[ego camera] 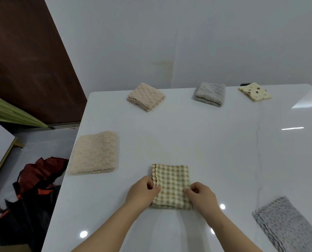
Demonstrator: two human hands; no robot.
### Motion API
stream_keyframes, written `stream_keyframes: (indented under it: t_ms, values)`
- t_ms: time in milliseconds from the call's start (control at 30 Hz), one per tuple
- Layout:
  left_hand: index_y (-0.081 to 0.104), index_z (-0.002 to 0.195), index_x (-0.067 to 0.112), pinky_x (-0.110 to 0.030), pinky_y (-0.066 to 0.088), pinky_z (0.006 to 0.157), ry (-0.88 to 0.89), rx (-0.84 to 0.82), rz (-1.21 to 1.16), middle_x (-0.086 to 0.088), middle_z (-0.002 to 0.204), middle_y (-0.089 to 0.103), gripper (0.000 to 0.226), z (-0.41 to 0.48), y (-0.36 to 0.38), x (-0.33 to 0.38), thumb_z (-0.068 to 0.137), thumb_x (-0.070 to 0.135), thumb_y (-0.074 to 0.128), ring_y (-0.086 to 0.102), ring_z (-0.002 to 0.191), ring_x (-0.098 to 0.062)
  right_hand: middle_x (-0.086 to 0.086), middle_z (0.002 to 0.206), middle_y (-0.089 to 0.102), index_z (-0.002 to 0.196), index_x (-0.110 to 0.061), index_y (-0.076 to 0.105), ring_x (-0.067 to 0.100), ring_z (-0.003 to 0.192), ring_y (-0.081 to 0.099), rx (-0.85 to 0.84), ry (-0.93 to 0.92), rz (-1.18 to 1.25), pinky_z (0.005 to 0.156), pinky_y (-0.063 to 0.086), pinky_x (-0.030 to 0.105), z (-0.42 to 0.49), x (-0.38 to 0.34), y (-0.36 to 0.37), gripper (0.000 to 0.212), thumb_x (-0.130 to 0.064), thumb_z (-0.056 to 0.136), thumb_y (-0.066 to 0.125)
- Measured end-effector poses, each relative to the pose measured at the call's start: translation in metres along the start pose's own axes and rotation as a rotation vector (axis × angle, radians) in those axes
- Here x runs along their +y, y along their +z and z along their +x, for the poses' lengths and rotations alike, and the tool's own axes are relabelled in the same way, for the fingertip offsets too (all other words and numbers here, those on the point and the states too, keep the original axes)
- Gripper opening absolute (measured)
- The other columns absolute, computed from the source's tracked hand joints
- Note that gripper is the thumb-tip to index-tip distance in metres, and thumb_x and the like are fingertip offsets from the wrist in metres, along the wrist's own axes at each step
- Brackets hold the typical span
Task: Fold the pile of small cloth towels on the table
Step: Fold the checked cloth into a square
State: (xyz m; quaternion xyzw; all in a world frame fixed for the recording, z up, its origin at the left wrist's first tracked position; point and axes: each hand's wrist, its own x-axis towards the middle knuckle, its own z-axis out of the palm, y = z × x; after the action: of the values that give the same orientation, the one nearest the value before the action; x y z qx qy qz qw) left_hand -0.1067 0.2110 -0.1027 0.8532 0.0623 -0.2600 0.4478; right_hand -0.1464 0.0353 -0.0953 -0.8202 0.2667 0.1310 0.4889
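A green and cream checked towel (pixel 170 180) lies folded on the white table (pixel 197 142), near the front edge. My left hand (pixel 142 191) pinches its left edge with curled fingers. My right hand (pixel 201 195) pinches its right edge the same way. Around it lie other folded towels: a large beige one (pixel 95 153) at the left, a smaller beige one (pixel 146 96) at the back, a grey one (pixel 210 94) beside it, a yellow spotted one (pixel 255 91) at the back right, and a grey dotted one (pixel 286 224) at the front right.
The table's left edge drops to a floor with dark red and black bags (pixel 33 188). A white wall (pixel 169 42) stands behind the table. A brown panel (pixel 24 60) fills the upper left.
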Motion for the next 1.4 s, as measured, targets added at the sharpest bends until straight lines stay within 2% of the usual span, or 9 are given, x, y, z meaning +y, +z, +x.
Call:
stream_keyframes:
  t_ms: [167,300,400,500,700,867,1100,1200,1400]
  values:
    - [0.037,0.106,0.035,-0.036,0.053,0.079,0.043,-0.036,-0.022,0.001,0.094,0.068,0.034,-0.008,-0.006,-0.010,0.084,0.029,0.063,0.065,0.084,-0.016,-0.002,0.073,0.054,0.088,-0.010,0.059,0.012,0.067,0.049,0.021,-0.037,0.012,0.060,0.038,0.021,-0.012,0.008,0.006,0.010,-0.019,0.086,0.057]
    - [0.034,0.125,0.049,-0.017,0.047,0.067,0.139,-0.167,-0.036,0.017,0.104,0.056,0.044,-0.030,-0.003,-0.015,0.091,0.029,0.055,0.057,0.086,-0.005,-0.005,0.077,0.051,0.119,-0.021,0.046,0.008,0.070,0.052,-0.005,-0.057,-0.006,0.061,0.039,0.019,-0.022,0.013,0.008,0.038,-0.021,0.084,0.061]
    - [0.061,0.103,0.038,-0.022,0.044,0.078,0.164,-0.162,0.084,0.014,0.099,0.060,0.015,-0.039,0.008,-0.020,0.092,0.035,0.052,0.054,0.087,-0.004,-0.007,0.073,0.049,0.131,-0.022,0.038,0.006,0.068,0.051,-0.042,-0.108,-0.107,0.060,0.039,0.019,-0.029,0.021,0.009,0.055,-0.021,0.082,0.063]
    - [0.060,0.077,0.033,-0.022,0.038,0.065,0.148,-0.089,0.133,0.011,0.081,0.057,0.009,-0.049,0.022,-0.018,0.086,0.030,0.060,0.046,0.066,-0.003,-0.007,0.073,0.048,0.135,-0.020,0.035,0.006,0.067,0.050,-0.081,-0.158,-0.153,0.059,0.040,0.018,-0.037,0.034,0.005,0.059,-0.015,0.083,0.062]
    - [0.046,0.074,0.040,-0.026,0.042,0.068,0.140,0.055,0.244,0.006,0.092,0.057,0.025,-0.078,0.052,-0.025,0.076,0.030,0.069,0.054,0.087,-0.015,-0.012,0.079,0.048,0.125,-0.014,0.043,0.008,0.077,0.049,-0.118,-0.207,-0.153,0.057,0.034,0.010,-0.055,0.062,-0.009,0.040,-0.014,0.088,0.057]
    - [0.050,0.078,0.038,-0.025,0.037,0.065,0.131,0.087,0.182,0.011,0.075,0.048,0.016,-0.105,0.068,-0.039,0.085,0.028,0.060,0.043,0.078,-0.014,-0.009,0.076,0.047,0.109,-0.015,0.047,0.009,0.072,0.047,-0.114,-0.255,-0.195,0.060,0.036,0.017,-0.075,0.084,-0.015,0.021,-0.016,0.089,0.055]
    - [0.026,0.137,0.022,-0.022,0.040,0.083,0.029,0.105,-0.104,0.003,0.107,0.052,0.052,-0.137,0.072,-0.048,0.092,0.016,0.052,0.052,0.099,-0.014,-0.001,0.090,0.056,0.091,-0.019,0.052,0.014,0.082,0.054,-0.122,-0.244,-0.193,0.076,0.044,0.027,-0.098,0.097,-0.014,0.006,-0.024,0.089,0.055]
    - [0.032,0.132,0.015,-0.020,0.042,0.071,-0.038,0.150,-0.072,0.004,0.097,0.055,0.053,-0.138,0.069,-0.053,0.087,0.019,0.060,0.053,0.094,-0.013,0.000,0.089,0.060,0.085,-0.019,0.056,0.015,0.082,0.056,-0.115,-0.227,-0.195,0.079,0.047,0.031,-0.102,0.100,-0.013,0.009,-0.028,0.087,0.057]
    - [0.050,0.090,0.021,-0.017,0.037,0.059,-0.042,0.086,0.052,0.011,0.073,0.048,0.017,-0.138,0.057,-0.053,0.082,0.021,0.066,0.047,0.070,-0.005,-0.004,0.092,0.053,0.076,-0.025,0.051,0.017,0.090,0.055,-0.028,-0.187,-0.384,0.079,0.043,0.029,-0.110,0.094,-0.001,0.020,-0.042,0.080,0.060]
